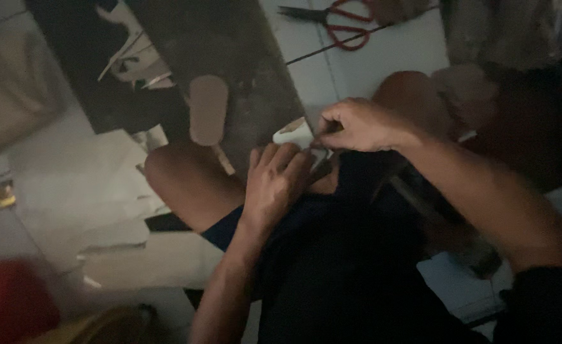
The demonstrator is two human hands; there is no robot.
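Note:
A small white piece of material (291, 134) rests above my lap, between my knees. My left hand (276, 181) lies flat over its lower edge, fingers together, pressing it down. My right hand (359, 125) has its fingers pinched at the piece's right edge, around something thin and dark that I cannot make out. Both forearms come in from the bottom of the view over dark shorts. The picture is dim and blurred.
Red-handled scissors (338, 24) lie on the white tiled floor at the top. A dark sheet (242, 57) with a tan sole-shaped cutout (207, 108) lies ahead. Pale paper pieces (102, 210) lie at left, a red thing (7, 306) at bottom left.

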